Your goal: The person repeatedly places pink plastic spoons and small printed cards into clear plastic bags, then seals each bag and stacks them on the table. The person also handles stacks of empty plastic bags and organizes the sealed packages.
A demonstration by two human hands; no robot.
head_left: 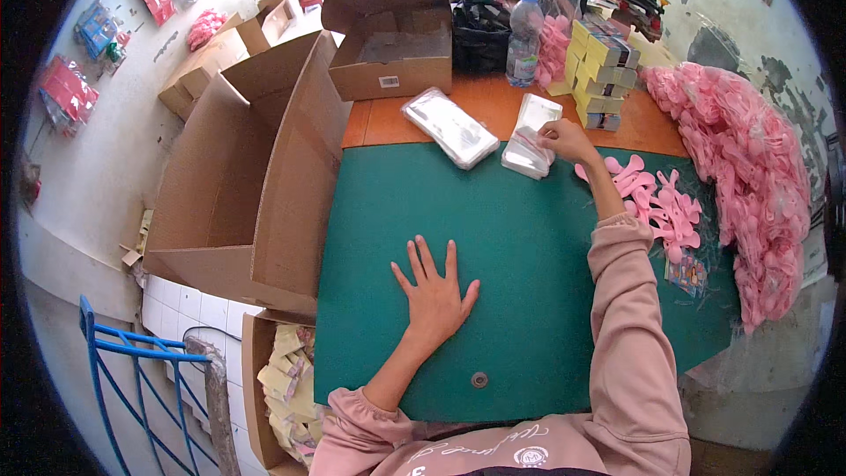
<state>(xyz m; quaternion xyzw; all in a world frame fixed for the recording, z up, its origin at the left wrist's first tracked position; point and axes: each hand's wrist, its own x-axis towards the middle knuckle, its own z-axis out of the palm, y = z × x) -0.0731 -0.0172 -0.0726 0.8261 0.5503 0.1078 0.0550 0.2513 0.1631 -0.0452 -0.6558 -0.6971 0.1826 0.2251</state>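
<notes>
My left hand (432,298) lies flat on the green table mat (520,317), fingers spread, holding nothing. Farther off to the right, my right hand (567,140) reaches over a stack of clear plastic bags (526,160), its fingers pinched at the top of the stack. Whether one bag or more is between the fingertips is hard to see. Left of it rests a second stack of clear plastic bags (451,128). Beside my right forearm is a loose pile of pink plastic spoons (677,216), with small printed cards (686,275) at its near edge.
Wrapped pink items (740,185) form a large heap along the right edge. Stacks of yellow-edged cards (603,70) and a water bottle (523,40) stand at the back. Large cardboard boxes (291,185) flank the table's left side; a lower box holds yellowish packets (289,383).
</notes>
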